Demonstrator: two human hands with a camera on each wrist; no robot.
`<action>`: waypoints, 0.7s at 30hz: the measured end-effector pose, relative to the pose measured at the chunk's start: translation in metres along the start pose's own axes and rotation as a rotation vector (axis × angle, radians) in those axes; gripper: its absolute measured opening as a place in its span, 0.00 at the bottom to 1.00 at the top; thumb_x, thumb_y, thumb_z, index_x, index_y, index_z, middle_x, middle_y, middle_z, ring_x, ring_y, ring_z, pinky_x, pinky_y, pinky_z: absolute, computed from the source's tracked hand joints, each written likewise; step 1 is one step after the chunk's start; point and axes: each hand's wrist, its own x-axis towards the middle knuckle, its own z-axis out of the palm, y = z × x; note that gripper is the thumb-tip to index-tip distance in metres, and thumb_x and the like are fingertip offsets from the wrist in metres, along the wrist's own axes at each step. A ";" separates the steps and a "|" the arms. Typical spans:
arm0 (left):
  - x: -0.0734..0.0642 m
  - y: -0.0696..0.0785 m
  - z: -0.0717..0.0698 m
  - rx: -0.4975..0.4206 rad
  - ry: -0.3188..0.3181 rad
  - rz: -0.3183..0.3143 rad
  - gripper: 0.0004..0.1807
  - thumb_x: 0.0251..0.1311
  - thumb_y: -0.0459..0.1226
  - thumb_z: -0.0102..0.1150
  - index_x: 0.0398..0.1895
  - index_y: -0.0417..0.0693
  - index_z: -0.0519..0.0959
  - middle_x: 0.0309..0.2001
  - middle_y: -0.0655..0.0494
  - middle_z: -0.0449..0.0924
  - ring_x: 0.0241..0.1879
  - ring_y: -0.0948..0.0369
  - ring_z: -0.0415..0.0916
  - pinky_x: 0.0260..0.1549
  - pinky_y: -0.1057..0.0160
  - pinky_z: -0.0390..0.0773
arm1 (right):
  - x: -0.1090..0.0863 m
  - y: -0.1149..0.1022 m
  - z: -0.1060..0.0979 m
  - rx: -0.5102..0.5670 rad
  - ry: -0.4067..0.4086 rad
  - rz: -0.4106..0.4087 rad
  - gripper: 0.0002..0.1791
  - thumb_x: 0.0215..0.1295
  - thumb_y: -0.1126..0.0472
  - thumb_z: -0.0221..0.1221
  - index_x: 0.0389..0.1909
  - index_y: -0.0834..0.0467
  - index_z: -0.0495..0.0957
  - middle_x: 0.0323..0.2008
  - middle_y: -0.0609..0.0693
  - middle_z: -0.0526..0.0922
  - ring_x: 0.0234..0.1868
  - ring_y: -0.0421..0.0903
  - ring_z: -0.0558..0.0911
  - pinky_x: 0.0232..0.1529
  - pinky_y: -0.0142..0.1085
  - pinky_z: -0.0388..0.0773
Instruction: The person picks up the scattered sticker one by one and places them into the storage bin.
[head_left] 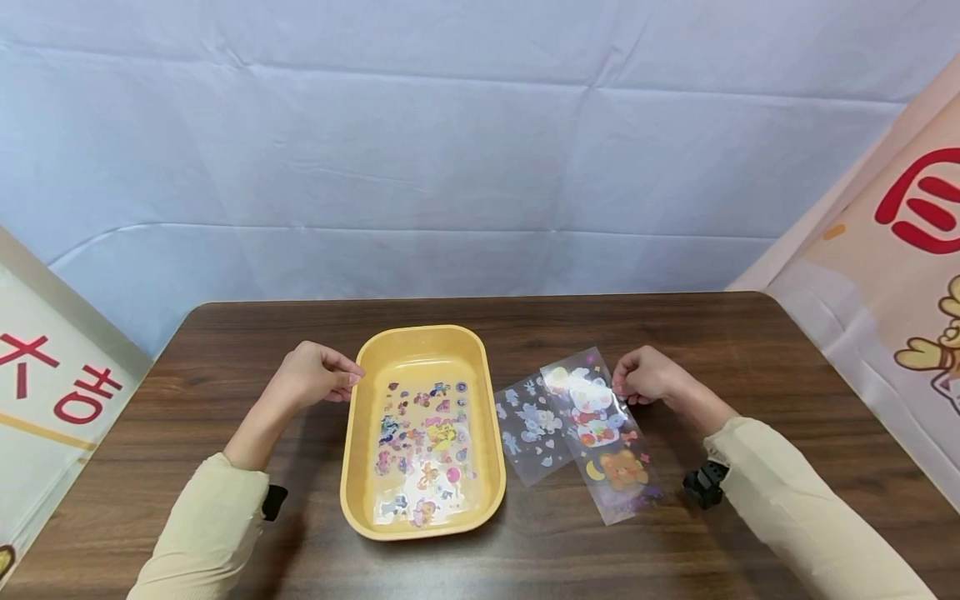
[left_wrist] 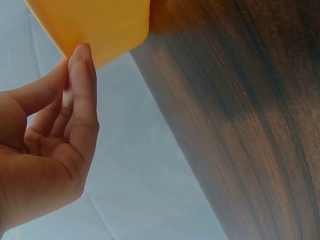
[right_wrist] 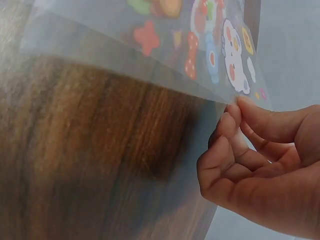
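A yellow tray point(head_left: 495, 433) stands on the table with a clear sticker sheet point(head_left: 427, 450) of small colourful figures inside. My left hand point(head_left: 318, 375) pinches the tray's left rim between thumb and fingers, as the left wrist view also shows. To the tray's right, my right hand point(head_left: 647, 375) pinches the right edge of a transparent sticker sheet point(head_left: 603, 442) printed with a white character and an orange bear. In the right wrist view this sheet point(right_wrist: 165, 55) is held above the table. It overlaps another clear sheet point(head_left: 532, 433) of pale blue-white figures.
The dark wooden table point(head_left: 225, 350) reaches back to a pale cloth backdrop point(head_left: 450, 167). Printed banners hang at the left point(head_left: 52, 392) and right point(head_left: 900, 275). A black strap device point(head_left: 705, 483) sits on the right wrist.
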 end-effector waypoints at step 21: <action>-0.001 0.000 0.000 -0.005 0.002 -0.002 0.09 0.57 0.29 0.58 0.37 0.31 0.81 0.30 0.46 0.82 0.25 0.59 0.80 0.32 0.56 0.82 | -0.001 -0.008 -0.014 0.054 -0.012 -0.006 0.03 0.56 0.74 0.54 0.26 0.69 0.75 0.17 0.50 0.76 0.20 0.43 0.77 0.19 0.31 0.71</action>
